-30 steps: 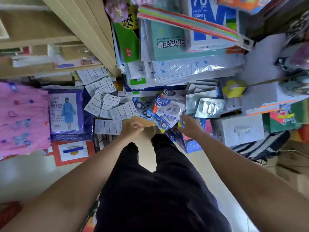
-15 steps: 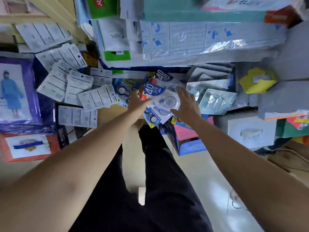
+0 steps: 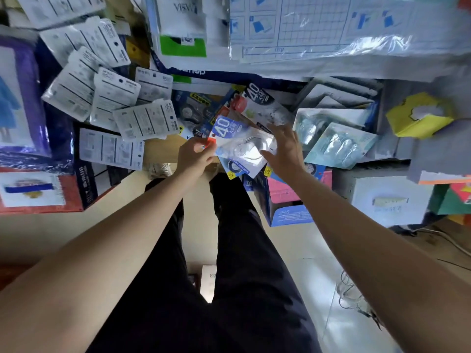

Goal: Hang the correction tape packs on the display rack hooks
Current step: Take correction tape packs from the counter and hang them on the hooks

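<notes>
A correction tape pack, blue and white with a large "40" on its card, is held between both hands above a pile of similar packs. My left hand pinches its left edge. My right hand holds its right edge with fingers around the blister. A second "40" pack lies just behind. Several white-backed packs hang fanned out on the left. The hooks themselves are hidden.
A purple packet and an orange-edged box are at the left. Clear blister packs and a white carton are on the right. An open blue box stands below my right hand. My dark trousers fill the lower middle.
The view has moved closer to the pile. Both hands closed in on the front "40" pack and now hold it at its two edges.
</notes>
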Tool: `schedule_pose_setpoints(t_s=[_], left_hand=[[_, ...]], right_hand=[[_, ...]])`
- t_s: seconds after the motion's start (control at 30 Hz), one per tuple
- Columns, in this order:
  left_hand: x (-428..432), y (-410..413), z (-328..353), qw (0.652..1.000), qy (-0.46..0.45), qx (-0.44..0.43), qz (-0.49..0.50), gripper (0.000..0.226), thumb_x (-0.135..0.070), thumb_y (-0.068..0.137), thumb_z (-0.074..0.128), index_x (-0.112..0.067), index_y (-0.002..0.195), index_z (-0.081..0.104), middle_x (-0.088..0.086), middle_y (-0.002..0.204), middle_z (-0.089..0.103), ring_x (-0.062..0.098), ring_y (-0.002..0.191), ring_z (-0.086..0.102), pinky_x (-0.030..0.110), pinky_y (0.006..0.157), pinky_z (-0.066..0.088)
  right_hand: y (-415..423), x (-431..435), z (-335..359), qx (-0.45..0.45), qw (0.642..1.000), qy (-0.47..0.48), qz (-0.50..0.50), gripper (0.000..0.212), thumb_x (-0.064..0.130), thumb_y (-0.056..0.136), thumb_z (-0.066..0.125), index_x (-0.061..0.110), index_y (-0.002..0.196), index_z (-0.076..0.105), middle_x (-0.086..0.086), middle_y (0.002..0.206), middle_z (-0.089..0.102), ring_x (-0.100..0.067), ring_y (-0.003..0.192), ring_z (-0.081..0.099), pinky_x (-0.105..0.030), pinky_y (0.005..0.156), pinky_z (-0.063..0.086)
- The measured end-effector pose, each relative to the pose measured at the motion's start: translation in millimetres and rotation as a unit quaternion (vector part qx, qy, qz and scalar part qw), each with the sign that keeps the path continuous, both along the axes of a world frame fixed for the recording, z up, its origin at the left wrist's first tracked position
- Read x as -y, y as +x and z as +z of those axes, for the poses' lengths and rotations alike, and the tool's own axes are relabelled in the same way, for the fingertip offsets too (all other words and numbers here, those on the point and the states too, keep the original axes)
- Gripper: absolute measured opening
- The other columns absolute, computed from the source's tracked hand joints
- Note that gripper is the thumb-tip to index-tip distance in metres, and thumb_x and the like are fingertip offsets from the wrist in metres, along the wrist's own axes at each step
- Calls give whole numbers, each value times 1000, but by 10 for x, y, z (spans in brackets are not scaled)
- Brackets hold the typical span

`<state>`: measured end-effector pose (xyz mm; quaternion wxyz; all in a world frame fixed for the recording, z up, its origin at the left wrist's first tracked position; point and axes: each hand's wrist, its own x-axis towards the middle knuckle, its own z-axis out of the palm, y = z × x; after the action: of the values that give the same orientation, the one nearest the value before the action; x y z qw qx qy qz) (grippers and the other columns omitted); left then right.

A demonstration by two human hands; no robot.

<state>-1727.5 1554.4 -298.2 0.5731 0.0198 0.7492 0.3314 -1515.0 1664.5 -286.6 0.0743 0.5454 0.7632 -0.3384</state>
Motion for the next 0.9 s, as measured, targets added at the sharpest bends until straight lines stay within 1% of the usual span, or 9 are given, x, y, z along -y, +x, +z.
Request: schedule_pose_setpoints(t_s=[0.13, 0.23, 0.3, 0.33, 0.4, 0.47, 0.53, 0.7, 0.9], left_hand=[[184, -151, 169, 997, 18, 4, 70, 18, -21, 97, 68, -6, 102, 59, 6, 104, 67, 18, 97, 70, 30, 81, 62], [270, -333, 291, 995, 28, -19, 89, 9, -21, 98, 65, -15, 99, 59, -2, 102, 66, 10, 92, 68, 22, 75, 60], [307, -450, 349, 993, 33, -27, 114, 6, -22, 98, 65, -20, 98, 59, -5, 102, 65, 9, 92, 67, 20, 71, 58], [320, -502, 381, 991, 31, -29, 128, 6, -22, 98, 65, -21, 99, 60, -6, 101, 65, 10, 92, 67, 20, 70, 58], [336, -578, 424, 987, 25, -32, 156, 4, -22, 98, 65, -22, 97, 61, -7, 100, 65, 16, 96, 67, 23, 73, 60], [344, -621, 448, 985, 21, -34, 171, 3, -23, 98, 65, -22, 97, 62, -7, 102, 65, 20, 105, 66, 26, 77, 61], [357, -647, 464, 984, 24, -30, 174, 3, -24, 98, 65, -22, 97, 62, -8, 102, 66, 20, 107, 67, 27, 78, 61], [391, -685, 497, 984, 41, -15, 171, 8, -28, 98, 65, -20, 99, 62, -9, 102, 70, 17, 106, 70, 28, 80, 60], [415, -684, 522, 986, 56, -5, 156, 13, -30, 97, 65, -18, 101, 61, -9, 100, 72, 11, 102, 70, 37, 89, 60]], right_hand=[[7, 23, -38, -12, 1000, 26, -10, 63, 5, 81, 75, 9, 140, 52, -15, 129, 58, -34, 115, 54, -44, 93, 48], [-52, -87, -22, -23, 997, 72, -15, 54, 5, 82, 73, 9, 134, 55, -15, 121, 59, -34, 110, 56, -44, 85, 53], [-129, -205, -24, -36, 995, 95, -11, 53, 8, 81, 75, 5, 131, 56, -19, 125, 56, -36, 114, 54, -45, 88, 53], [-176, -273, -53, -23, 996, 81, -4, 59, 13, 82, 76, 5, 135, 52, -21, 133, 52, -38, 121, 50, -47, 96, 50], [-281, -414, -135, 55, 998, -12, 14, 83, 34, 85, 75, 8, 151, 31, -21, 156, 30, -39, 142, 30, -48, 116, 30], [-384, -544, -208, 118, 989, -88, 28, 103, 49, 83, 72, 12, 157, 10, -17, 164, 9, -39, 149, 13, -48, 121, 14], [-460, -650, -250, 132, 983, -121, 25, 111, 50, 79, 75, 16, 157, 4, -16, 165, 4, -42, 149, 11, -51, 121, 12], [-484, -835, -307, 129, 979, -157, 27, 114, 47, 71, 84, 25, 157, 12, -15, 160, 24, -41, 148, 16, -56, 118, 16], [-531, -704, -119, 86, 990, -63, 91, 112, 53, 59, 87, 31, 152, 28, -13, 145, 40, -32, 136, 34, -55, 113, 23]])
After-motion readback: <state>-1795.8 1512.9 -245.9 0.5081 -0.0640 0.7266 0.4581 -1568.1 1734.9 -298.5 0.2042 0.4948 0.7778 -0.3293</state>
